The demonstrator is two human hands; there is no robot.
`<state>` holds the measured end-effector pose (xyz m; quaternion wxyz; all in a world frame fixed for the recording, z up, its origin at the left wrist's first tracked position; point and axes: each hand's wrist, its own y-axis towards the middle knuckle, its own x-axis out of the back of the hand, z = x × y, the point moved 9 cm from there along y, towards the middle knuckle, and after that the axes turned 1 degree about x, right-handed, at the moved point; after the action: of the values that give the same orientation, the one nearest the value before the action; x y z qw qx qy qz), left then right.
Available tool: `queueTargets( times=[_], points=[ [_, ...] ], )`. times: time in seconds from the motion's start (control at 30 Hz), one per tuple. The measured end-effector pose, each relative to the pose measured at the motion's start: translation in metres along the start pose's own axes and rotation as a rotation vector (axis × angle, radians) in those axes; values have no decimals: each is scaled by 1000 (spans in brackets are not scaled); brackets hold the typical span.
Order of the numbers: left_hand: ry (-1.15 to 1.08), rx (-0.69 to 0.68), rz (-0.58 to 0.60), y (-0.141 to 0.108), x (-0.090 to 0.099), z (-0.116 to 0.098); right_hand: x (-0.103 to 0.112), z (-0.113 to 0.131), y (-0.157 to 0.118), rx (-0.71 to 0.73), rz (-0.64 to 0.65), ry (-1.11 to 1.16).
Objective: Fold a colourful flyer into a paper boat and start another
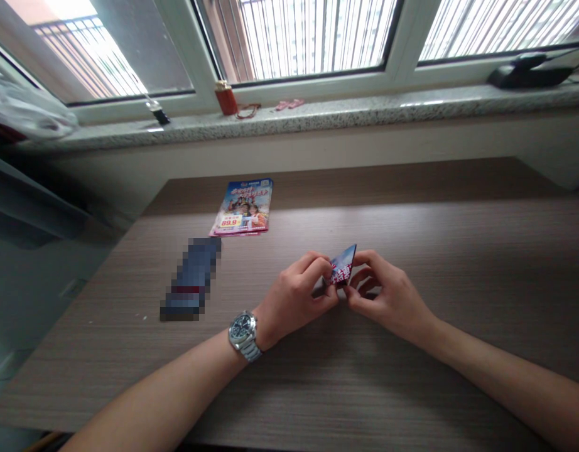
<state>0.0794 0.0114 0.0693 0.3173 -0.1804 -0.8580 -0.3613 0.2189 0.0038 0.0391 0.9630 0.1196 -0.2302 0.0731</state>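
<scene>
Between my two hands is a small folded piece of printed paper (342, 267), blue with red and white lettering, raised a little above the table. My left hand (303, 285), with a metal watch (243, 334) on its wrist, pinches the paper's left side. Fingers and thumb of my right hand (384, 285) close on its right edge. Part of the paper is hidden behind the left fingers. Farther back lies a stack of colourful printed flyers (245, 207), the top one marked 89.9.
A dark pixelated rectangular object (190, 279) lies left on the wooden table (435, 251). The stone windowsill (365, 116) behind holds a red lighter-like object (226, 98), pink clips (289, 104), a small black-and-clear item (157, 112) and a black device (529, 74).
</scene>
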Motion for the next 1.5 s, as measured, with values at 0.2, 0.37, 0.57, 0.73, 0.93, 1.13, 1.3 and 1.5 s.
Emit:
queueTargets(
  times=[0.2,0.37,0.57,0.73,0.93,1.13,1.3,1.5],
  points=[
    [-58,-3,-38,-1,3,3,-3,-9,1,-21,55,103],
    [-217,77,-130,-6,8,15,-6,-9,2,-10,92,180],
    [-343,25,-160,-5,11,11,-10,-14,5,-33,140,274],
    [-412,51,-152,-7,9,17,-12,-18,5,-56,170,343],
    [-365,51,-94,-6,10,18,-9,-23,5,-67,152,336],
    [-427,125,-84,-6,16,24,3,-21,6,-19,100,241],
    [-386,127,-143,-5,24,28,13,-13,7,94,86,47],
    [-298,178,-95,-3,20,35,18,0,8,243,72,-57]
  ],
)
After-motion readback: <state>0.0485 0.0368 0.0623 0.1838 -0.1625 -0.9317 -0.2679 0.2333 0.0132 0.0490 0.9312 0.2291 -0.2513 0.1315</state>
